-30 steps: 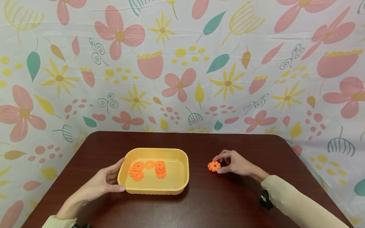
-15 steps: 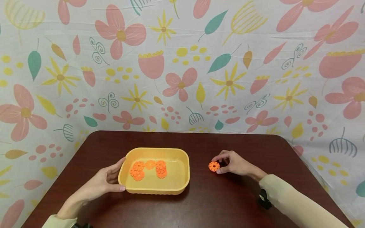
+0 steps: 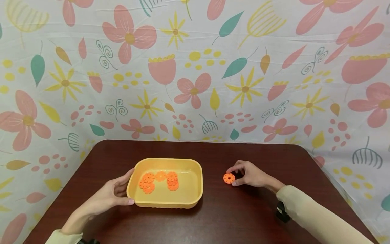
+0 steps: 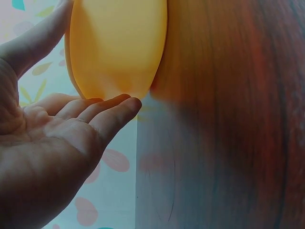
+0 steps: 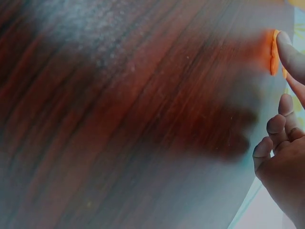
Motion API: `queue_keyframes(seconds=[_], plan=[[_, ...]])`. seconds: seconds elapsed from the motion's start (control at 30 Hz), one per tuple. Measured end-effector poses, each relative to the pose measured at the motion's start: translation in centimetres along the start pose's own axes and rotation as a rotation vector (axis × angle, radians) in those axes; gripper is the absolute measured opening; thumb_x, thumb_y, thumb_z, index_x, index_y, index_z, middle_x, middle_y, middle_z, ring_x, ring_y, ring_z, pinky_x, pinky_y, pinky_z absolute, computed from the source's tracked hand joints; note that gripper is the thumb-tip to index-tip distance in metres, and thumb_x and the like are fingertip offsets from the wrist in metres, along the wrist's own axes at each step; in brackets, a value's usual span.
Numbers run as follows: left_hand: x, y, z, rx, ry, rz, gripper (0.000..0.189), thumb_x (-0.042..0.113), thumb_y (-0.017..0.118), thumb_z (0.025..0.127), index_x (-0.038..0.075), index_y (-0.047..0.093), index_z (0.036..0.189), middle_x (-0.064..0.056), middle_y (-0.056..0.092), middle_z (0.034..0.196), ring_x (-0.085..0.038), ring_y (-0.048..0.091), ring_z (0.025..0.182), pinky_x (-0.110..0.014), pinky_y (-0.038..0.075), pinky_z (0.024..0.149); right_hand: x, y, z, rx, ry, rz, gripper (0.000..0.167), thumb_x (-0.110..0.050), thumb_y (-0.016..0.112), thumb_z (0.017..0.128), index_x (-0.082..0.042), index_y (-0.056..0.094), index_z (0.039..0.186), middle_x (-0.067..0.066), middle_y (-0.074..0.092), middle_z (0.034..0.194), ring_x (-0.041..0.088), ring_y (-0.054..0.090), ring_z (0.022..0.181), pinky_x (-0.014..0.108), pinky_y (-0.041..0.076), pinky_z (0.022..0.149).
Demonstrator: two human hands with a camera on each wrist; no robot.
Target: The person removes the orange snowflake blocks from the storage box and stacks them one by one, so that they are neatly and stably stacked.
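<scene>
A yellow plastic tray (image 3: 189, 189) stands on the dark wooden table, with several orange snowflake-shaped building discs (image 3: 172, 185) lying in its left and middle part. At its left end my left hand (image 3: 106, 196) holds the tray, thumb by the near corner and fingers along the outer wall; the left wrist view shows those fingers (image 4: 114, 112) against the tray's end. Right of the tray, my right hand (image 3: 251, 174) pinches one orange snowflake disc (image 3: 225, 178) between thumb and index finger. The right wrist view catches this disc (image 5: 274, 52) edge-on, while the other fingers are loosely bent.
The brown table (image 3: 213, 223) has rounded far corners and a glossy, wood-grained top. Behind it hangs a white cloth (image 3: 195, 67) printed with flowers and leaves. A dark wrist strap (image 3: 282, 211) shows at the right sleeve.
Both hands keep their places, the left at the tray and the right with the disc. The whole head view shifts very slightly.
</scene>
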State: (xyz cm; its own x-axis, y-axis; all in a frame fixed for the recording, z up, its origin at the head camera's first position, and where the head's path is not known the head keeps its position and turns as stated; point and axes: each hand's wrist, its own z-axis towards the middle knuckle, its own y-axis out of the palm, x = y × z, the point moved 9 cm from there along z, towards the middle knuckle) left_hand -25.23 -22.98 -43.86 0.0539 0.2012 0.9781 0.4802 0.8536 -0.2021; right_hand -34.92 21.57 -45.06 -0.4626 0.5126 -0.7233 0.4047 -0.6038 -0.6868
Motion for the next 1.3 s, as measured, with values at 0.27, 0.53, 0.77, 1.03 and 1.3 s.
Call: queue_keyframes(seconds=[0.27,0.53,0.77,1.03,1.3], plan=[[-0.10,-0.03,0.01,0.003,-0.004,-0.003,0.102,0.003,0.080,0.093,-0.002,0.011,0.167,-0.029,0.016,0.169,-0.052,0.037,0.145,-0.033,0.055,0.097,0.05,0.24,0.08,-0.009,0.003,-0.019,0.043,-0.012,0.092,0.082,-0.004,0.078,0.122,0.010,0.059,0.101,0.029,0.048,0.088,0.030,0.039,0.069],[-0.03,-0.05,-0.02,0.002,-0.011,-0.005,0.102,0.004,0.081,0.093,-0.001,0.011,0.168,-0.028,0.015,0.170,-0.052,0.035,0.146,-0.033,0.055,0.098,0.10,0.09,-0.02,0.000,0.011,-0.033,0.042,-0.012,0.092,0.083,-0.006,0.079,0.122,0.009,0.059,0.101,0.028,0.048,0.089,0.030,0.039,0.070],[0.02,0.05,-0.03,-0.005,-0.001,-0.005,0.102,0.003,0.080,0.093,-0.001,0.011,0.168,-0.029,0.016,0.169,-0.053,0.035,0.146,-0.033,0.055,0.098,0.10,0.12,0.05,-0.004,0.035,-0.056,0.043,-0.016,0.093,0.081,-0.009,0.079,0.122,0.007,0.059,0.101,0.027,0.049,0.090,0.030,0.041,0.072],[-0.04,0.00,-0.06,0.002,-0.008,0.002,0.102,0.004,0.080,0.093,0.000,0.012,0.168,-0.027,0.015,0.170,-0.051,0.032,0.147,-0.033,0.054,0.099,0.15,0.19,0.04,-0.005,0.037,-0.053,0.043,-0.015,0.093,0.082,-0.010,0.079,0.122,0.007,0.059,0.102,0.027,0.049,0.091,0.031,0.041,0.071],[-0.19,0.04,0.08,-0.005,0.007,-0.001,0.102,0.002,0.080,0.092,-0.002,0.011,0.167,-0.029,0.015,0.170,-0.051,0.031,0.147,-0.033,0.053,0.100,0.04,0.14,-0.02,-0.008,0.018,-0.045,0.044,-0.015,0.093,0.082,-0.009,0.078,0.123,0.007,0.060,0.101,0.027,0.049,0.090,0.031,0.040,0.071]])
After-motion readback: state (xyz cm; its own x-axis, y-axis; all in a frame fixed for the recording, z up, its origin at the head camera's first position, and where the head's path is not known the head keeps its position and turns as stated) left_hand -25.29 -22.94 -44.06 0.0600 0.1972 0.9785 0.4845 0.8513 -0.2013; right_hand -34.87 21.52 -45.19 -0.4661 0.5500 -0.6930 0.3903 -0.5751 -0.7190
